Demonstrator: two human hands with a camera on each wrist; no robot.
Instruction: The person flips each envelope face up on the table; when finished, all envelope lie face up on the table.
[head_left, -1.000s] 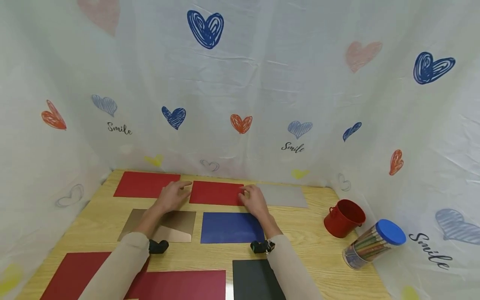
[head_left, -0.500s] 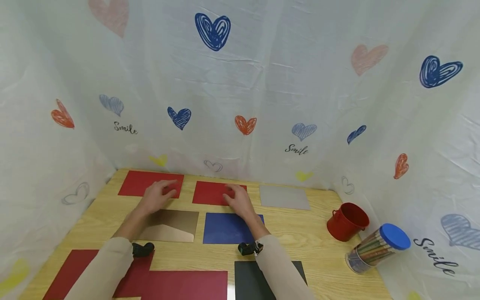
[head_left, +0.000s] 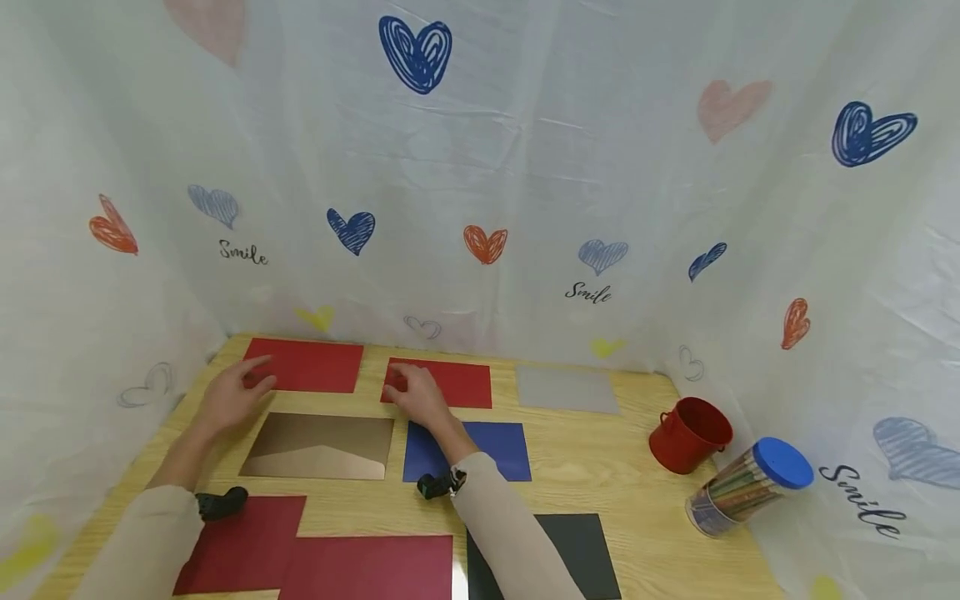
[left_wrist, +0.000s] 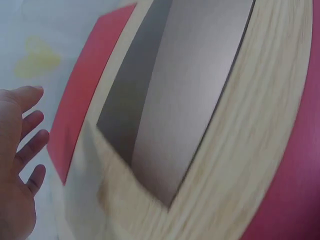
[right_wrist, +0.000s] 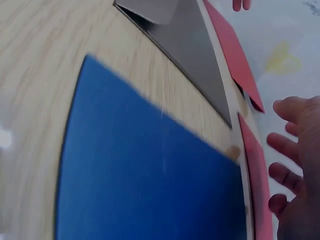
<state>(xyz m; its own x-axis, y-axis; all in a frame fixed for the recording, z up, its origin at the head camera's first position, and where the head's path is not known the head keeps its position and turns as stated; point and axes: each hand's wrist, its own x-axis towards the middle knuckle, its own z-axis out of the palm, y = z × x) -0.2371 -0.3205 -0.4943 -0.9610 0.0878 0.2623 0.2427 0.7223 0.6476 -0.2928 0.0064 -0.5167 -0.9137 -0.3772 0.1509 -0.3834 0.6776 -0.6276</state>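
My left hand hovers by the left edge of the far-left red sheet, fingers relaxed and nothing in them. Over the left end of the middle red sheet is my right hand, also holding nothing, its fingers loosely bent. Below them lie a shiny brown sheet and a blue sheet, the blue one partly covered by my right forearm. In the left wrist view the fingers are spread apart; in the right wrist view the fingers hang loosely curved.
A grey sheet lies at the back right. Nearer me are two dark red sheets and a black sheet. On the right stand a red bucket and a clear jar of pencils with a blue lid. A white curtain encloses the table.
Both hands have moved left: the left from the right end of the far-left red sheet to its left edge, the right across the middle red sheet. The sheets lie as before.
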